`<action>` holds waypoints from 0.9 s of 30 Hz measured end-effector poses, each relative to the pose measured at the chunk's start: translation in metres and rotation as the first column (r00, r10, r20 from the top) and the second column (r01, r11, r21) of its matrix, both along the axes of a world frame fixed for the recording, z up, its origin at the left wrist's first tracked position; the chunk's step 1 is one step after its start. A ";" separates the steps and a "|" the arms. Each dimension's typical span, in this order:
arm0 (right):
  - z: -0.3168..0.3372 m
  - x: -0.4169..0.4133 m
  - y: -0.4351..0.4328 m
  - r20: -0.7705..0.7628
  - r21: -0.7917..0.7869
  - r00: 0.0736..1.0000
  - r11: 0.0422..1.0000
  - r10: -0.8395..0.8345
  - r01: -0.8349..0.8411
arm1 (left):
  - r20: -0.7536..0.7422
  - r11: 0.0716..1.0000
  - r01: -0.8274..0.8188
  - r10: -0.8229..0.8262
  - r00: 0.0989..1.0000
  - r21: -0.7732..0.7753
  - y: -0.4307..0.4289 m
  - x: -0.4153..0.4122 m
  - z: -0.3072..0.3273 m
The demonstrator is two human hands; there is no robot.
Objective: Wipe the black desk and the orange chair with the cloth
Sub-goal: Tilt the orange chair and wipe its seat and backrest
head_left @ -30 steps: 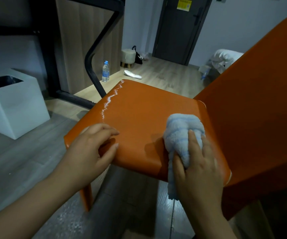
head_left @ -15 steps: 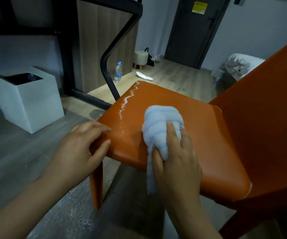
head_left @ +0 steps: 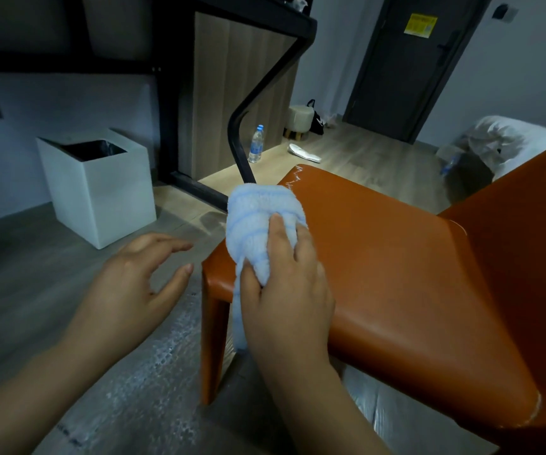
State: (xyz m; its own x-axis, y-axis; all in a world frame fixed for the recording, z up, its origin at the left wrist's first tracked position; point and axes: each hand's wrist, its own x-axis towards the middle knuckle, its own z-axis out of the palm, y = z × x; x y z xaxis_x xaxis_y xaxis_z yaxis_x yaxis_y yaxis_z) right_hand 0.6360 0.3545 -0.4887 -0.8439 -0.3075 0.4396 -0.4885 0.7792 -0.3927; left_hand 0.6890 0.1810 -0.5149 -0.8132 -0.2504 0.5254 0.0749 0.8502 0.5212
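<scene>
The orange chair (head_left: 386, 257) fills the right half of the head view, its seat facing me and its backrest rising at the right. My right hand (head_left: 284, 290) grips a light blue striped cloth (head_left: 258, 221) and presses it on the seat's left front corner. A tail of the cloth hangs down beside the chair leg. My left hand (head_left: 133, 284) hovers just left of the seat, fingers spread and relaxed, touching nothing. The black desk (head_left: 265, 14) stands behind, its bent black leg coming down to the floor past the chair.
A white square bin (head_left: 100, 198) with a black liner stands on the floor at the left. Behind the chair lie a water bottle (head_left: 256, 144), a small white stool (head_left: 299, 121), a black bag and a white slipper (head_left: 304, 153). A dark door (head_left: 409, 67) is at the back.
My right hand swept the cloth leftward across the seat to its left front corner. My left hand let go of that corner and moved off to the left.
</scene>
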 end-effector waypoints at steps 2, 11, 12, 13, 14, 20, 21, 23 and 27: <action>0.002 -0.002 -0.006 0.023 0.006 1.000 1.000 0.016 -0.016 | -0.004 1.000 -0.026 0.026 1.000 0.016 -0.005 0.003 -0.001; 0.030 -0.021 0.023 0.359 -0.502 0.862 0.853 0.356 -0.143 | -0.070 0.994 -0.033 0.041 0.997 0.106 -0.003 0.009 0.014; 0.033 -0.024 0.031 0.355 -0.511 0.853 0.843 0.383 -0.166 | -0.089 0.993 -0.010 0.020 0.996 0.115 0.002 0.008 0.020; 0.035 -0.027 0.038 0.353 -0.505 0.843 0.841 0.406 -0.193 | -0.106 0.993 0.022 -0.010 0.994 0.115 0.009 0.007 0.025; 0.036 -0.029 0.044 0.361 -0.495 0.830 0.841 0.425 -0.216 | -0.111 0.992 0.062 -0.049 0.993 0.113 0.018 0.005 0.032; 0.035 -0.043 0.073 0.369 -0.452 0.833 0.862 0.413 -0.228 | 0.063 0.985 0.105 -0.115 0.991 0.136 0.063 -0.017 0.051; 0.036 -0.047 0.081 0.363 -0.435 0.853 0.878 0.374 -0.200 | 0.068 0.983 0.077 -0.090 0.994 0.168 0.067 -0.021 0.053; 0.036 -0.058 0.095 0.349 -0.395 0.890 0.907 0.294 -0.145 | 0.055 0.972 0.016 -0.030 0.998 0.236 0.074 -0.028 0.058; 0.032 -0.083 0.116 0.339 -0.318 0.922 0.945 0.189 -0.076 | 0.146 0.954 -0.076 0.035 0.989 0.289 0.084 -0.045 0.069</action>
